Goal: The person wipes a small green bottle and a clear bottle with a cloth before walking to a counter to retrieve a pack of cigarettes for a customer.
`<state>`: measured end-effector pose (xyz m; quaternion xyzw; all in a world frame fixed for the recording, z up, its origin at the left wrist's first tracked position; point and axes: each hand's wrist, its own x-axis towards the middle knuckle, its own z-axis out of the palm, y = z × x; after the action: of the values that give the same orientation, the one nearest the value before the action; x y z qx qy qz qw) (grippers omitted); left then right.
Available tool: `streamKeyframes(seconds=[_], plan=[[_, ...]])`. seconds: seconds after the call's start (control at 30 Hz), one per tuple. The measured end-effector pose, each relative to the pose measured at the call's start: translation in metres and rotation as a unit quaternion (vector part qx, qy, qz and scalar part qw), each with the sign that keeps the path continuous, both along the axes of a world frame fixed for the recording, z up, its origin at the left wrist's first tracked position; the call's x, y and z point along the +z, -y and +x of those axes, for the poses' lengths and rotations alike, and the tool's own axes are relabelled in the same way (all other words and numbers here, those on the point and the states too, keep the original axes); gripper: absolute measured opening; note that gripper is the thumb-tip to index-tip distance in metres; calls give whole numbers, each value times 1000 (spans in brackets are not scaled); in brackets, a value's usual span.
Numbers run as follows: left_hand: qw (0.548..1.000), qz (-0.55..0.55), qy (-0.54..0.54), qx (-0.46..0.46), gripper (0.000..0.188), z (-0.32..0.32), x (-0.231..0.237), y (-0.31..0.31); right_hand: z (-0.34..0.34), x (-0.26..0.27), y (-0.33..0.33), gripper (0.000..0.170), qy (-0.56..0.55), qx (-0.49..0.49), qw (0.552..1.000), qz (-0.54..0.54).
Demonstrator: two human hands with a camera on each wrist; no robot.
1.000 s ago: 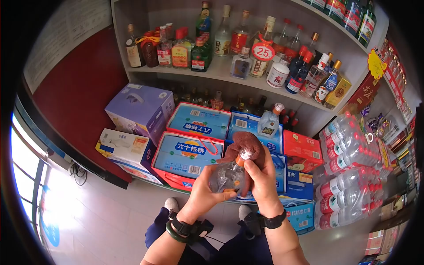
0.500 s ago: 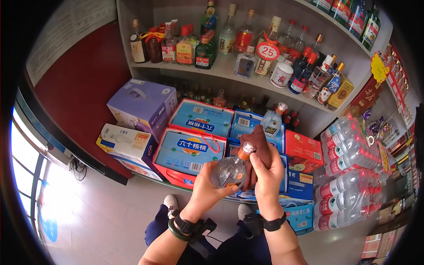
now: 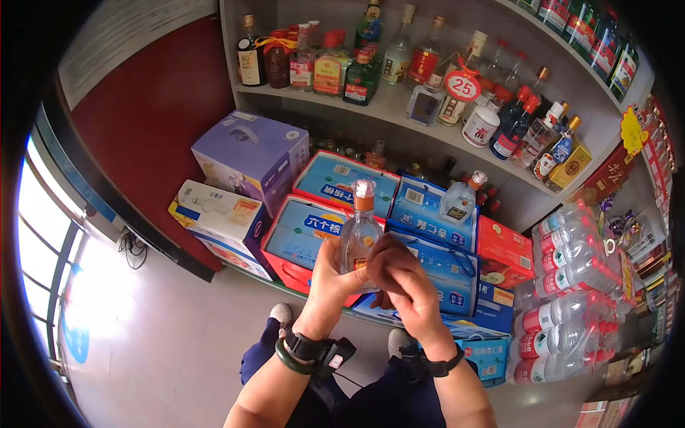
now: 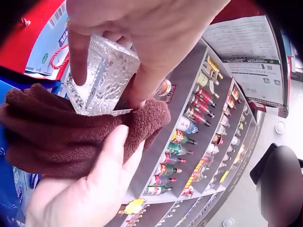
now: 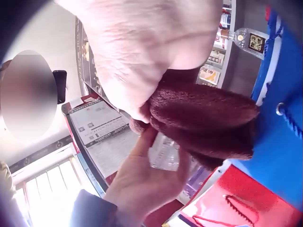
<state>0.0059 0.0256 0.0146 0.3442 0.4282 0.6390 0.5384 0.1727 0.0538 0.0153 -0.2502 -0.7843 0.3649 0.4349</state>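
Note:
A clear glass liquor bottle (image 3: 360, 235) with a copper-coloured neck and clear cap stands nearly upright in my left hand (image 3: 330, 282), which grips its body. In the left wrist view the textured glass base (image 4: 106, 78) shows between the left fingers. My right hand (image 3: 417, 303) pinches a brown cloth (image 3: 391, 264) against the bottle's right side, low on its body. The cloth hangs in folds from the right fingers, and in the right wrist view the folded cloth (image 5: 203, 118) covers much of the bottle.
Blue and red drink cartons (image 3: 300, 228) lie below the hands, with a second clear bottle (image 3: 458, 200) on them. Behind is a shelf (image 3: 399, 107) crowded with liquor bottles. Wrapped water bottles (image 3: 571, 250) stack at the right, and a purple box (image 3: 250, 153) sits left.
The bottle has turned from tilted to nearly upright, its cap now up. The cloth has moved from beside the neck down to the lower body. The head view has shifted left.

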Motion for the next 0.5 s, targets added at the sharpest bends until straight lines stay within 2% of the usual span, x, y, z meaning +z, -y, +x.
streamKeyframes(seconds=[0.03,0.1,0.13,0.17,0.23,0.27,0.37,0.43,0.5], plan=[[999,20,31,-12,66,0,2,1,0,1,3,37,-1,0,1000,-1],[998,30,50,-30,70,0,3,1,-1,12,13,35,-89,-6,972,-216],[996,25,64,-52,71,1,2,1,-2,16,13,35,-119,0,956,-266],[994,20,78,-74,73,1,1,1,1,1,6,40,-97,-46,974,-198],[992,22,70,-98,71,6,1,4,-8,22,-2,47,-180,-27,954,-239],[990,25,63,-120,70,9,1,6,-4,25,-4,54,-205,-3,929,-308],[987,7,98,-126,70,11,0,11,-5,21,-3,55,-164,-4,948,-273],[989,18,97,-108,67,6,-2,12,-15,14,5,55,-101,-39,985,-132],[974,31,180,-132,69,-5,-11,10,-22,17,15,53,-36,-41,998,-45]])
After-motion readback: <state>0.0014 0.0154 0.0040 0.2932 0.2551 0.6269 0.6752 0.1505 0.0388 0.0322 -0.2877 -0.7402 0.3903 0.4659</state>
